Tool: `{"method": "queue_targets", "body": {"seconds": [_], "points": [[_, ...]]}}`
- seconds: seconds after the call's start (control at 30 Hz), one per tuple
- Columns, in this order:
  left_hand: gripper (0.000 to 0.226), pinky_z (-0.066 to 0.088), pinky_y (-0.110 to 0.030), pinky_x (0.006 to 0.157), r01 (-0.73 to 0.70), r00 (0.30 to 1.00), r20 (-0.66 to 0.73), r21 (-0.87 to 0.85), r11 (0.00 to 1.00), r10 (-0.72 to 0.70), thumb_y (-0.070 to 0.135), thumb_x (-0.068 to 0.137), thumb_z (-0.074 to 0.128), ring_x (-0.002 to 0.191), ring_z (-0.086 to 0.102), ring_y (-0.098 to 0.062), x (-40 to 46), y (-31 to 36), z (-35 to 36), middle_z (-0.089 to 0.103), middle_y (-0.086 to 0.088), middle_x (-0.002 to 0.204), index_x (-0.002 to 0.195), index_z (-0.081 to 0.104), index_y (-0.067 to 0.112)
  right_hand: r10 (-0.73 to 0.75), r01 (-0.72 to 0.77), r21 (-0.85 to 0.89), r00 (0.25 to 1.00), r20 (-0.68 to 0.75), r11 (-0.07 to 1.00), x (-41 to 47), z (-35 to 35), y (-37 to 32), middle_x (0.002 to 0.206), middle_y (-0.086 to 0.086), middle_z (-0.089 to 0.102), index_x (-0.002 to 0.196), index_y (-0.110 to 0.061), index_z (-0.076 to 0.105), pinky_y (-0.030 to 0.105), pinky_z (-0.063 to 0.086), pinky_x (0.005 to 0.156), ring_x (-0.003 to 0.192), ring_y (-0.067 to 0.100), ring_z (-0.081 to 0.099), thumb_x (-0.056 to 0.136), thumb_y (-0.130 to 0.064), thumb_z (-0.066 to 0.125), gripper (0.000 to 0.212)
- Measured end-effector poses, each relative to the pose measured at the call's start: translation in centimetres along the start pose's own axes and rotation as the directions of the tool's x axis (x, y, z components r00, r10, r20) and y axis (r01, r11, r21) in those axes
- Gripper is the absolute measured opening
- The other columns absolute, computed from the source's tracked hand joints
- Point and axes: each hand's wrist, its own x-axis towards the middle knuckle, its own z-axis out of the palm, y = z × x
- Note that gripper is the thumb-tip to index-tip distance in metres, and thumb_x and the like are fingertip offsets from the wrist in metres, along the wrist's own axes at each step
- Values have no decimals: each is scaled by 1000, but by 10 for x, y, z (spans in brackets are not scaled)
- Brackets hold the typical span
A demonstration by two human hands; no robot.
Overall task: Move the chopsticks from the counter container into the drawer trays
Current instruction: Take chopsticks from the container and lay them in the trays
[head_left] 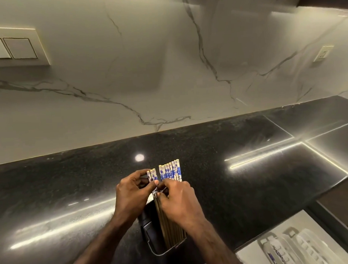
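A bundle of brown chopsticks with blue-and-white patterned tops (170, 172) stands in a dark rectangular container (153, 237) on the glossy black stone counter (72, 184), near its front edge. The left hand (132, 194) pinches a small group of two or three sticks (152, 175), drawn slightly apart from the rest. The right hand (179, 200) curls its fingers around the larger group. At lower right, an open drawer holds white plastic trays (303, 247), one already containing patterned chopsticks (277, 252). Behind the counter rises a white veined marble backsplash (167, 72).
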Motion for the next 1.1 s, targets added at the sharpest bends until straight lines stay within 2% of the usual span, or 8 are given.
{"method": "queue_targets", "body": {"seconds": [0.13,0.27,0.43,0.6,0.77,0.87,0.97,1.1], "points": [[29,59,-22,71,53,998,34,-75,996,-51,5,75,78,74,73,-3,2,3,-2,77,5,79,100,72,19,37,-37,6,999,6,999,0,5,-1,103,-2,71,112,-26,63,36,59,81,92,13,68,91,-30,60,22],[20,60,-37,78,144,983,138,-152,978,-123,4,78,76,76,74,-15,4,4,-9,77,1,77,79,75,25,57,-58,6,998,34,998,0,8,-1,106,-2,72,114,-25,66,34,57,86,96,13,68,91,-31,61,24],[9,60,-37,80,192,950,284,-192,963,-133,6,82,71,86,73,-26,7,10,-18,77,-7,84,87,76,12,87,-91,65,994,60,994,-3,3,-3,108,-4,71,118,-27,66,27,57,84,92,7,67,91,-30,65,27],[13,58,-34,82,127,934,354,-193,973,-52,7,82,70,87,74,-21,12,39,-26,77,-7,88,95,73,8,112,-113,115,994,21,987,-4,-12,-6,101,-2,73,112,-25,69,25,58,76,81,8,68,90,-30,66,22],[16,58,-35,82,-74,917,383,-120,990,115,14,78,76,84,74,-18,15,83,-31,77,-3,86,95,74,15,114,-115,224,993,15,968,-17,-36,-8,115,-2,70,118,-21,67,33,56,91,100,11,67,89,-33,69,31],[18,58,-35,81,-207,883,407,-108,972,233,18,76,77,82,74,-15,8,117,-32,77,1,86,94,75,19,94,-90,326,996,3,941,-33,-50,-7,108,-6,72,109,-25,71,40,57,91,99,8,67,89,-31,69,21],[15,59,-26,73,-297,850,401,-169,940,341,20,71,78,78,74,-15,-8,153,-31,77,1,81,85,76,22,47,-31,354,998,-38,935,-55,-69,-3,97,-9,75,100,-25,73,34,58,86,88,3,69,89,-27,68,12],[19,59,-24,67,-297,825,390,-315,902,408,19,64,76,77,75,-19,-38,193,-21,77,-6,82,83,75,17,19,-11,435,1000,-14,900,-92,-96,7,101,-5,74,107,-19,71,34,59,86,91,5,70,92,-20,63,16]]}}
